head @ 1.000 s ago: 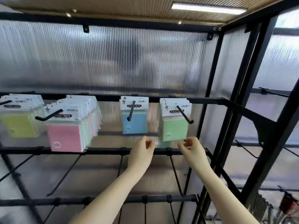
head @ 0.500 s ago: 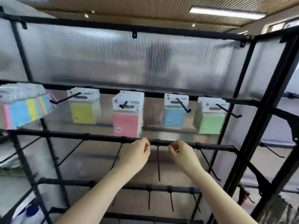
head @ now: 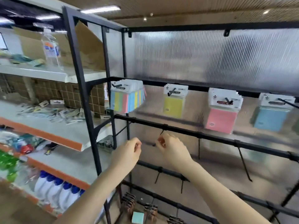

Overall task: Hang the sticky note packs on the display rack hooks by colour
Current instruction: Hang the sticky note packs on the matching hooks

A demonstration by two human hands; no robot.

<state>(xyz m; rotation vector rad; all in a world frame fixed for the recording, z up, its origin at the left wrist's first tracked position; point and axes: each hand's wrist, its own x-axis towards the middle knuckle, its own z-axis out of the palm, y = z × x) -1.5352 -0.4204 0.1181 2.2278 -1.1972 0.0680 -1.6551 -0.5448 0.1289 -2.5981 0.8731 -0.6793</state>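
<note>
View swung left since a sec ago; left hand [head: 129,152] & right hand [head: 169,147], fingers curled, hold nothing, near black metal rack's [head: 178,129] 2nd bar; next pack needed.

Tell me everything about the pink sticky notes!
The pink sticky note packs hang on a black hook from the rack's upper bar, between the yellow pack and the blue pack. Several packs sit one behind another. Each has a white header card with a dark label, too blurred to read, and a square pink pad below with a small white sticker at its lower left. Neither hand touches them.
</note>
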